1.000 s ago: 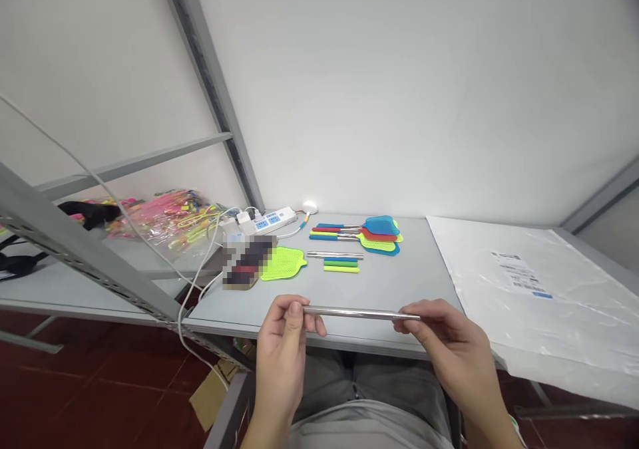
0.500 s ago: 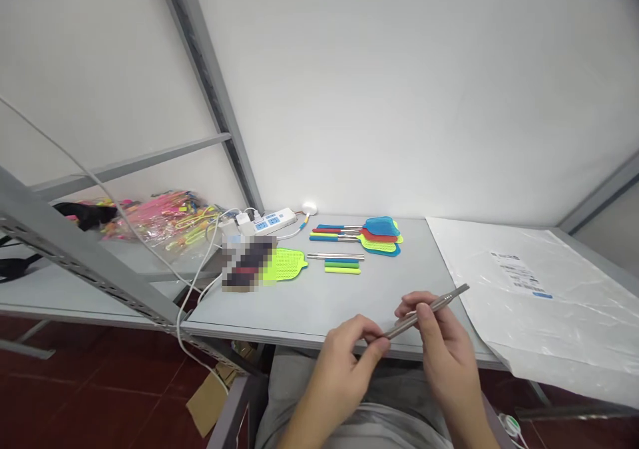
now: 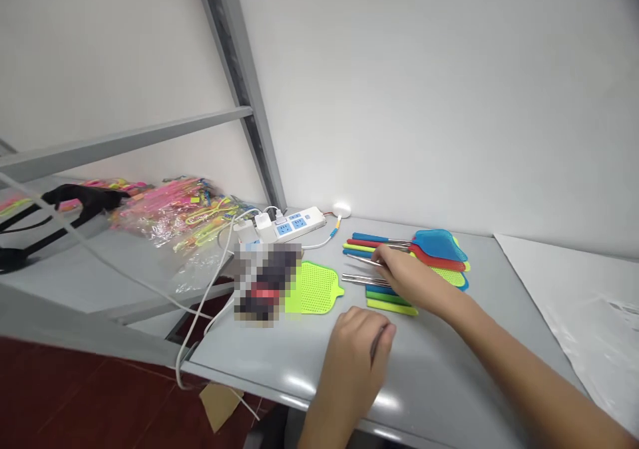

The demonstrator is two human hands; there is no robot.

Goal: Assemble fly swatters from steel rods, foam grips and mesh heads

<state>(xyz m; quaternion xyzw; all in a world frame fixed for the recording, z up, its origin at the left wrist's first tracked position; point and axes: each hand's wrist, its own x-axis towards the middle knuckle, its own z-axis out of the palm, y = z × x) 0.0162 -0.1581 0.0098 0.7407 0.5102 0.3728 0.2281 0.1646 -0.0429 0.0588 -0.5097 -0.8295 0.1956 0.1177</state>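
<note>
My right hand [image 3: 397,269] reaches across the table, its fingers closed around a thin metal rod [image 3: 360,260] whose tip points left. Just below it lie more metal rods [image 3: 362,279], beside blue, green and yellow handle tubes [image 3: 391,307] partly covered by my right hand. Nearer the front, my left hand [image 3: 352,346] is curled closed; a dark sliver shows between thumb and fingers, but I cannot make out what it is. Assembled fly swatters [image 3: 439,244] in blue, red and yellow-green lie stacked behind my right hand. A loose yellow-green swatter head [image 3: 318,289] rests to the left.
A white power strip [image 3: 299,223] with plugs and cables stands at the back left, near a blurred-out object [image 3: 269,286]. White plastic sheeting [image 3: 564,296] covers the right side. Bagged colourful items [image 3: 174,209] lie on the left shelf beyond a metal post [image 3: 239,56].
My hands have separated: before, both held grey metal rods at the front edge. My right hand has moved forward to the laid-out rods with one rod. The view has shifted left.
</note>
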